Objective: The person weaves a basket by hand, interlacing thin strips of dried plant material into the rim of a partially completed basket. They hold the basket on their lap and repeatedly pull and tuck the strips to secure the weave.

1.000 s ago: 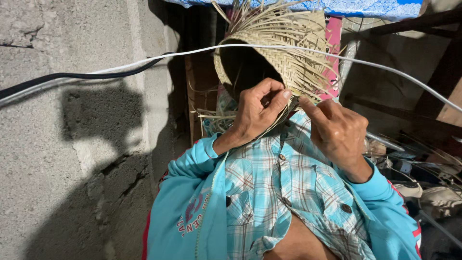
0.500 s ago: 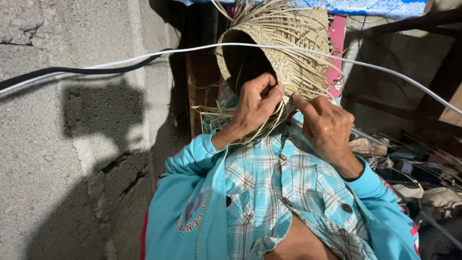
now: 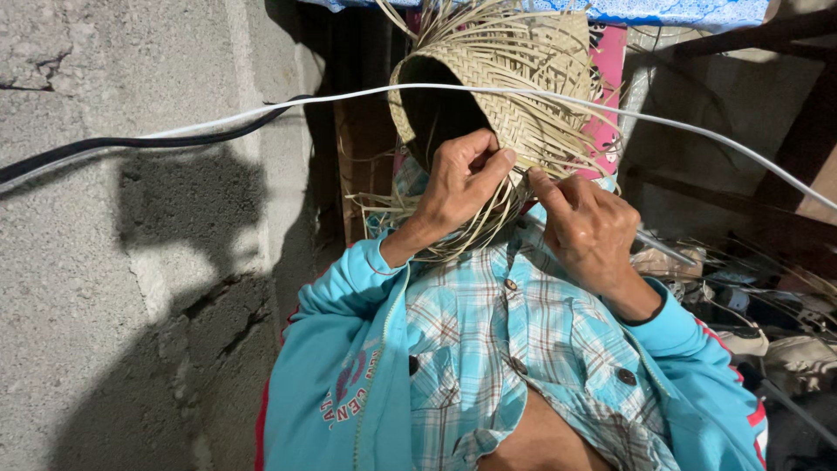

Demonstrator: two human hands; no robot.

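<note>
Hands met at the rim of a half-woven straw basket (image 3: 514, 96), which was held up in front of the person's chest with its dark opening turned toward the camera. Loose pale strips (image 3: 488, 222) stuck out from its top and hung in a tangle below the rim. The left hand (image 3: 458, 187) was closed on the basket's lower edge, thumb pressed against the woven wall and fingers curled over the trailing strips. The right hand (image 3: 588, 231) sat just beside it, fingers bent and the forefinger pointing up at the weave; it seemed to pinch a strip or two, though the strands there were too thin to tell for certain. Both arms wore teal jacket sleeves (image 3: 349, 349) over an open plaid shirt (image 3: 514, 349). A white cable (image 3: 628, 109) crossed in front of the basket and ran down to the right, joined at the left by a black cable (image 3: 105, 148) along a rough grey block wall (image 3: 113, 288). A pink board (image 3: 610, 87) stood behind the basket, and clutter (image 3: 767, 305) lay in shadow at the right.
</note>
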